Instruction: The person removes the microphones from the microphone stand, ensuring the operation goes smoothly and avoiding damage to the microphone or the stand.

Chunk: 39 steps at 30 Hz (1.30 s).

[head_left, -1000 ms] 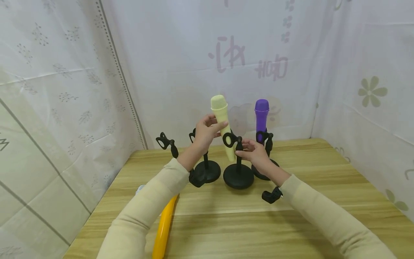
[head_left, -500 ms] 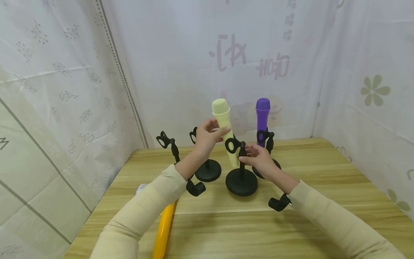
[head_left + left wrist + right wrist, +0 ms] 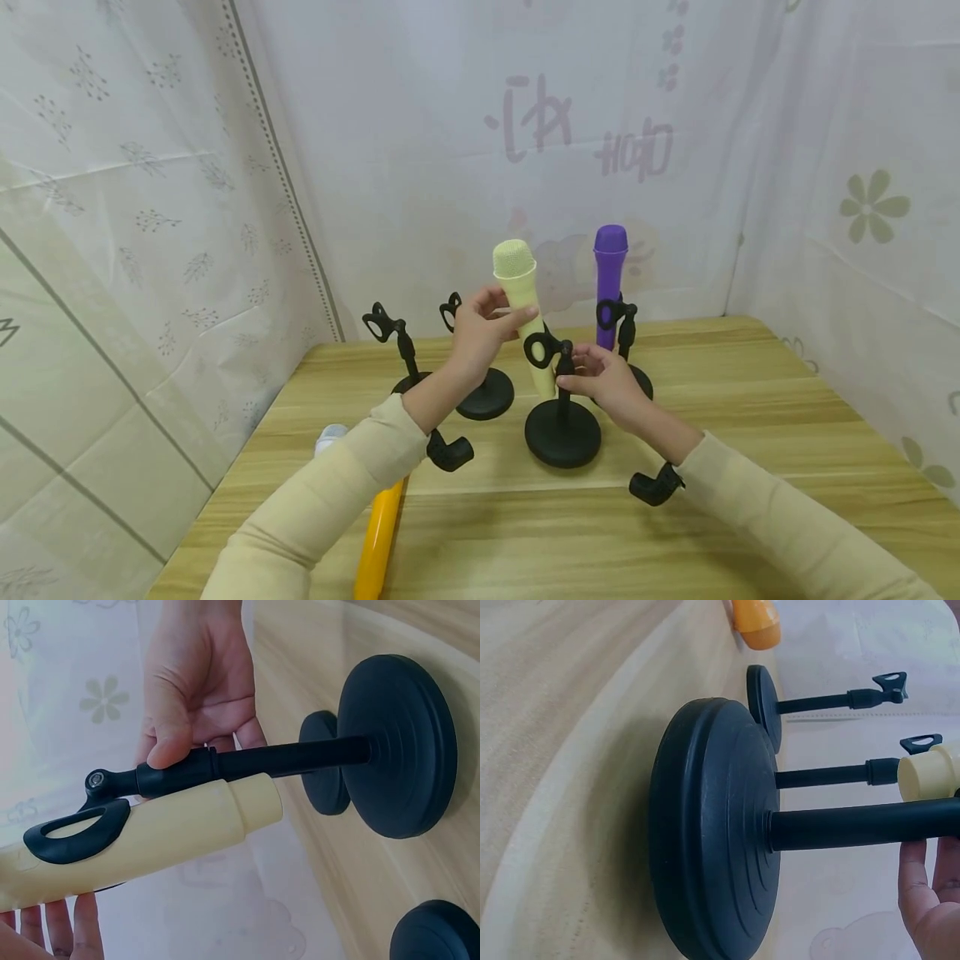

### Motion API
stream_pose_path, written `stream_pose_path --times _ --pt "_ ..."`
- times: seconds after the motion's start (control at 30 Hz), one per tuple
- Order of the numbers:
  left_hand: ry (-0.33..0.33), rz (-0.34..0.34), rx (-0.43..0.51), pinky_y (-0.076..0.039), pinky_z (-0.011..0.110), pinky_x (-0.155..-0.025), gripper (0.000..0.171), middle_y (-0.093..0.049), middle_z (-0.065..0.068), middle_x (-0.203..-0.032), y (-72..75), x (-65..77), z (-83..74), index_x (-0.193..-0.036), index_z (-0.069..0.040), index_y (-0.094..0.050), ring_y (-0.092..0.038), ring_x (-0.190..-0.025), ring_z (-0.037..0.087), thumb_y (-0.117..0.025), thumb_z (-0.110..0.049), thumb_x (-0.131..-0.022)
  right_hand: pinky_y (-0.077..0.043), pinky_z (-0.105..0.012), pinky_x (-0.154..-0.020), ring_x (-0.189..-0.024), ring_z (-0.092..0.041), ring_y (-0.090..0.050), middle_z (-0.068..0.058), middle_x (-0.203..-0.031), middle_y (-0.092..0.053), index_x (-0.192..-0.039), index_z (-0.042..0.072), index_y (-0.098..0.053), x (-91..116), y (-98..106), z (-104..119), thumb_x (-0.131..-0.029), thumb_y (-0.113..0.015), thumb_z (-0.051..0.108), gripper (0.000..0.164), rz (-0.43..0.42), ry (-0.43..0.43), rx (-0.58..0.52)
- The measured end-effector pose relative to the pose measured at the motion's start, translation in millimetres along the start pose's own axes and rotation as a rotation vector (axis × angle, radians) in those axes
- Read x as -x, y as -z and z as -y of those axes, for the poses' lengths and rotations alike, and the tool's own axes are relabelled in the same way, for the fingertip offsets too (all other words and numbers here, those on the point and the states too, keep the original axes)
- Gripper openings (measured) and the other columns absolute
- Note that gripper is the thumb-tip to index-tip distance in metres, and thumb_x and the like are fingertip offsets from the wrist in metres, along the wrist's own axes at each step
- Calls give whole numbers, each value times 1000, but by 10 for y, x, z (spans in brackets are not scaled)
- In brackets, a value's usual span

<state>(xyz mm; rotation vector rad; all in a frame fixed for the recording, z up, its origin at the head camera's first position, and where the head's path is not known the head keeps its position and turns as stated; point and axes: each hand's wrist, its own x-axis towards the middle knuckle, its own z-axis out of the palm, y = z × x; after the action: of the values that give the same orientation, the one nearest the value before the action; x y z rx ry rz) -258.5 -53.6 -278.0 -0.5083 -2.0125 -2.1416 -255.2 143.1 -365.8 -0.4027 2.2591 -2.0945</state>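
My left hand holds a pale yellow microphone by its upper handle, head up and slightly tilted. The lower handle passes through the ring clip of a black desktop microphone stand. With thumb and fingers, my right hand grips that stand's post, just below the clip joint. In the right wrist view, the stand's round base looms large; whether it touches the table is hard to tell. Behind my right hand, a purple microphone stands upright in another stand's clip.
Two more black stands with bare clips, one at the far left and one beside it, stand on the wooden table. An orange microphone lies partly under my left forearm, near a whitish rounded object. Patterned cloth surrounds the table.
Both hands have come nearer and lower, bringing the yellow microphone and the gripped stand slightly towards me and to the right. The purple microphone stays in its clip.
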Motion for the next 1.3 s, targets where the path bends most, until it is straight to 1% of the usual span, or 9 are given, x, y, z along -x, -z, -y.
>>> stream_pose_path --times 0.13,0.3,0.53,0.73,0.8,0.97,1.03,1.2,1.3 --pt "0 2 -1 -50 40 -72 47 -59 7 -100 2 33 13 -104 -11 -56 -59 -89 21 -77 -29 -67 -48 -34 -77 -92 -25 -53 -11 -102 -56 -106 4 -51 46 -13 -3 -69 -76 17 47 1 8 -6" --pt "29 9 7 -49 40 -74 46 -58 8 -101 12 95 9 -105 -11 -55 -58 -90 20 -77 -27 -68 -47 -34 -77 -92 -25 -53 -10 -100 -56 -103 4 -51 93 -28 -27 -69 -76 17 43 10 24 -1" --pt "27 27 11 -47 46 -76 37 -57 10 -99 -16 236 -122 -105 -6 -54 -57 -89 21 -72 -15 -74 -48 -33 -76 -89 -25 -54 -11 -98 -57 -104 1 -51 131 -28 -77 -69 -75 15 45 21 41 -10" --pt "23 19 -2 -49 38 -73 35 -58 9 -97 -34 307 -170 -104 -4 -54 -57 -89 22 -72 -13 -75 -48 -32 -75 -86 -23 -55 -10 -96 -58 -106 1 -52 162 -36 -90 -69 -75 13 45 27 43 -24" --pt "20 16 -10 -50 37 -73 35 -58 9 -97 -31 318 -163 -104 -5 -54 -57 -88 22 -72 -14 -74 -48 -32 -75 -86 -22 -55 -9 -96 -58 -106 1 -52 171 -42 -95 -70 -75 13 45 29 44 -28" --pt "3 21 -7 -47 45 -76 35 -58 9 -97 -21 337 -139 -104 -4 -54 -58 -87 22 -71 -13 -75 -48 -33 -75 -84 -22 -56 -9 -95 -58 -106 0 -53 171 -52 -120 -69 -75 12 45 32 50 -47" --pt "-2 21 1 -46 48 -76 37 -58 9 -97 -7 310 -70 -103 -6 -55 -58 -87 22 -73 -16 -73 -48 -33 -75 -84 -22 -56 -9 -95 -58 -107 -1 -53 173 -57 -130 -69 -75 12 46 33 49 -54" --pt "-8 12 14 -49 42 -72 42 -59 9 -97 28 240 98 -102 -9 -56 -59 -87 23 -77 -25 -68 -48 -34 -76 -85 -23 -57 -9 -95 -59 -108 -1 -52 182 -73 -150 -70 -75 12 46 37 44 -65" --pt "-11 15 20 -50 38 -71 41 -59 9 -97 31 249 102 -102 -9 -56 -59 -87 23 -76 -23 -69 -48 -34 -76 -85 -24 -57 -9 -95 -59 -107 -2 -52 180 -79 -165 -69 -75 11 45 36 42 -70"
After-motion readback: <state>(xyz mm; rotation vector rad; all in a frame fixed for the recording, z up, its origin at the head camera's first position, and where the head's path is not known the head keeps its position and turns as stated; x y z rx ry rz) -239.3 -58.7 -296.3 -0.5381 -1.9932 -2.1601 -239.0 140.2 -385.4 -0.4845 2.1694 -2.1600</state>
